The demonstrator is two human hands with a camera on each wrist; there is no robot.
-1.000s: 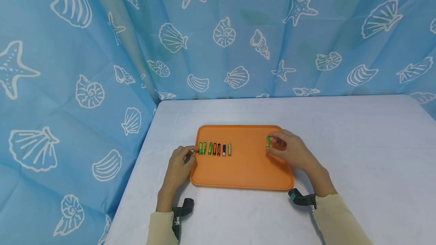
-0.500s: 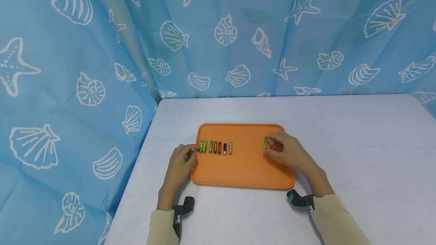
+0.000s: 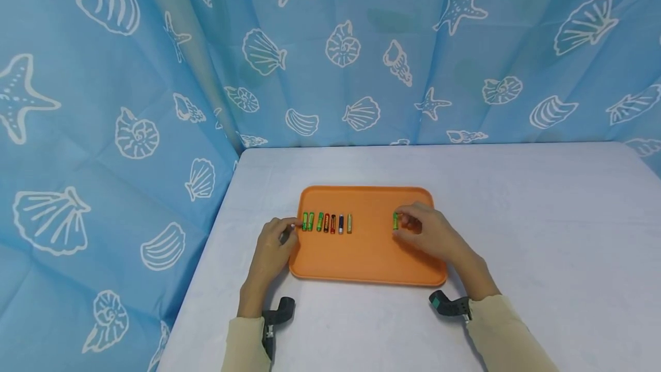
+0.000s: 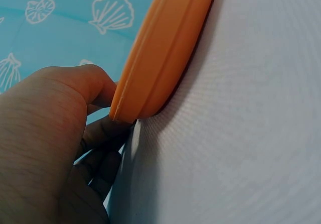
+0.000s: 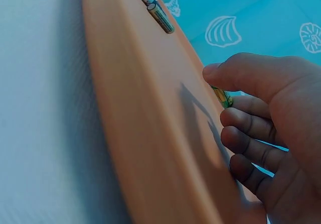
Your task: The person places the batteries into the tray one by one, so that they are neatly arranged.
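An orange tray (image 3: 361, 260) lies on the white cloth. My right hand (image 3: 432, 233) is over its right half, pinching a green battery (image 3: 395, 221) between thumb and index finger; in the right wrist view that battery (image 5: 222, 97) is partly hidden by the fingers. My left hand (image 3: 275, 245) holds the tray's left rim, and the left wrist view has its fingers around the rim (image 4: 145, 83). Just beside its index fingertip begins a row of upright-aligned batteries: green ones (image 3: 311, 221), red-and-black ones (image 3: 326, 223), a dark blue and white one (image 3: 341, 224) and a yellow-green one (image 3: 349, 224).
The white tablecloth (image 3: 537, 217) spreads around the tray. A blue curtain (image 3: 361, 62) with shell and starfish prints hangs behind the table and along its left side. Black camera mounts (image 3: 449, 305) sit at both wrists.
My right hand has moved left over the tray, carrying the green battery toward the row. My left hand stays at the left rim, and the row has not changed.
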